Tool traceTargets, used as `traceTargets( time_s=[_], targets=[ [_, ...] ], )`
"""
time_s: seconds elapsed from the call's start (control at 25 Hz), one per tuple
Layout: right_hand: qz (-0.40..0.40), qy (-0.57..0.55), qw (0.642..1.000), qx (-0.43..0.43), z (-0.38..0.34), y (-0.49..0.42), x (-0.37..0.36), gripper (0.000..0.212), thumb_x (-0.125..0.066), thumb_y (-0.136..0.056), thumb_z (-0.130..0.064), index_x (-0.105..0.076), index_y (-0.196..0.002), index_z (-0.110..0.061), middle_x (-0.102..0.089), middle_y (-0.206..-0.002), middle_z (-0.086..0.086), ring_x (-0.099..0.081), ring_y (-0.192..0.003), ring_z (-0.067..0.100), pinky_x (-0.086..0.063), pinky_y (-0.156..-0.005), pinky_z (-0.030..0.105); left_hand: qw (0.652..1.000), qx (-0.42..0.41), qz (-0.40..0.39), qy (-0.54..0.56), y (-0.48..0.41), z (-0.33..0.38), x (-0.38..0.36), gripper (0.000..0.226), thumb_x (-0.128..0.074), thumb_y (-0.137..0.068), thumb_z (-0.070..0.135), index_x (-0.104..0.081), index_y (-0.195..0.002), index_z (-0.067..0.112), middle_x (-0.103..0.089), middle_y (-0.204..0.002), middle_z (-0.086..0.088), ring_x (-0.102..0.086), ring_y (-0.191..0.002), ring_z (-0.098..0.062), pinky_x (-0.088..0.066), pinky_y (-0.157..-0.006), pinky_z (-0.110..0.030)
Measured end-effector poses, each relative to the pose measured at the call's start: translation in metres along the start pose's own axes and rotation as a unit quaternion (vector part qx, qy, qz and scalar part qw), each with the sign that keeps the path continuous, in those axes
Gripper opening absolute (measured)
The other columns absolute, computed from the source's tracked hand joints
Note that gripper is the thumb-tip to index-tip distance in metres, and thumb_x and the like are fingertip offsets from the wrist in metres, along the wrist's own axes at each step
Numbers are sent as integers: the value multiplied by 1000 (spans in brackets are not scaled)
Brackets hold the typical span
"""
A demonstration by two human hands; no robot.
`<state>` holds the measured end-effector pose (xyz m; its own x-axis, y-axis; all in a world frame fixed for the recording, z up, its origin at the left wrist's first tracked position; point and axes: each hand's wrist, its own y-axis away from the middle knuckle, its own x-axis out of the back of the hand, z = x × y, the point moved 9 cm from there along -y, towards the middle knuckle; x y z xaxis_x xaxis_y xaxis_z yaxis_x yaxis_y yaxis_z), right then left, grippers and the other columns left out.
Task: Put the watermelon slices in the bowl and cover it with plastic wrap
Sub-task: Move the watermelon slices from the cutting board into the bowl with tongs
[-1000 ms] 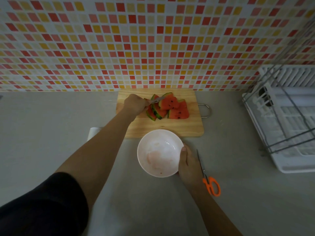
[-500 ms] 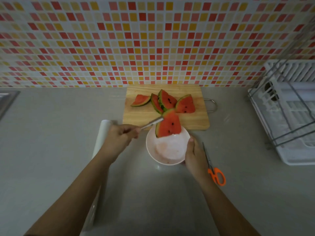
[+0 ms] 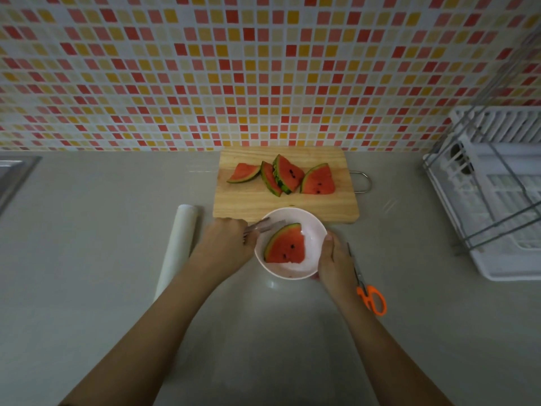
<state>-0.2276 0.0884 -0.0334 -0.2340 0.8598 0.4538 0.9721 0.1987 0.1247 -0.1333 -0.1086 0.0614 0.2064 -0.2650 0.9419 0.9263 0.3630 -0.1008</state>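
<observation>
A white bowl (image 3: 313, 230) stands on the counter just in front of the wooden cutting board (image 3: 248, 203). One watermelon slice (image 3: 285, 246) lies inside the bowl. Several more slices (image 3: 285, 175) rest on the board. My left hand (image 3: 225, 244) is closed around metal tongs (image 3: 265, 225) whose tips reach over the bowl's left rim, apart from the slice. My right hand (image 3: 336, 259) grips the bowl's right rim. A roll of plastic wrap (image 3: 177, 244) lies left of my left hand.
Orange-handled scissors (image 3: 367, 288) lie right of my right wrist. A white dish rack (image 3: 497, 194) fills the right side. A sink edge (image 3: 14, 174) shows at far left. The tiled wall stands behind the board.
The slice held over the bowl in the tongs now lies in the bowl, released. My left hand has drawn back slightly to the bowl's left rim.
</observation>
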Motion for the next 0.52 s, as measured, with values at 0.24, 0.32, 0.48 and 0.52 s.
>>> traceTargets(
  time_s=[0.24, 0.32, 0.48, 0.52],
  targets=[
    [-23, -37, 999, -32, 12, -3, -7, 22, -30, -97, -37, -52, -96, -32, -56, -80, -13, -56, -69, 2, -43, -36, 12, 971, 133, -66, 185, -80, -10, -11, 35, -59, -89, 31, -72, -70, 5, -56, -53, -1, -49, -50, -7, -35, -46, -11],
    [-26, -38, 998, -31, 14, -4, -8, 24, -31, -97, -38, -54, -98, -31, -58, -80, -13, -59, -69, 2, -46, -39, 15, 974, 133, -91, 161, -104, 1, -25, 38, -58, -89, 27, -67, -65, -2, -53, -55, -7, -45, -51, -16, -31, -43, -17],
    [-33, 24, 999, -2, 19, -9, -7, 33, -30, -94, -38, -54, -110, -22, -51, -73, -21, -53, -61, -1, -41, -54, 14, 984, 97, -125, 84, -129, 26, -48, 43, -53, -86, 12, -36, -46, 11, -37, -45, 0, -35, -44, -15, -25, -40, -24],
    [-25, 30, 999, 1, 21, -10, -7, 33, -30, -95, -36, -55, -111, -21, -49, -73, -23, -49, -63, -1, -40, -59, 11, 981, 102, -132, 94, -132, 26, -54, 43, -54, -87, 14, -37, -47, 11, -38, -46, 1, -36, -44, -16, -25, -42, -24]
  ],
)
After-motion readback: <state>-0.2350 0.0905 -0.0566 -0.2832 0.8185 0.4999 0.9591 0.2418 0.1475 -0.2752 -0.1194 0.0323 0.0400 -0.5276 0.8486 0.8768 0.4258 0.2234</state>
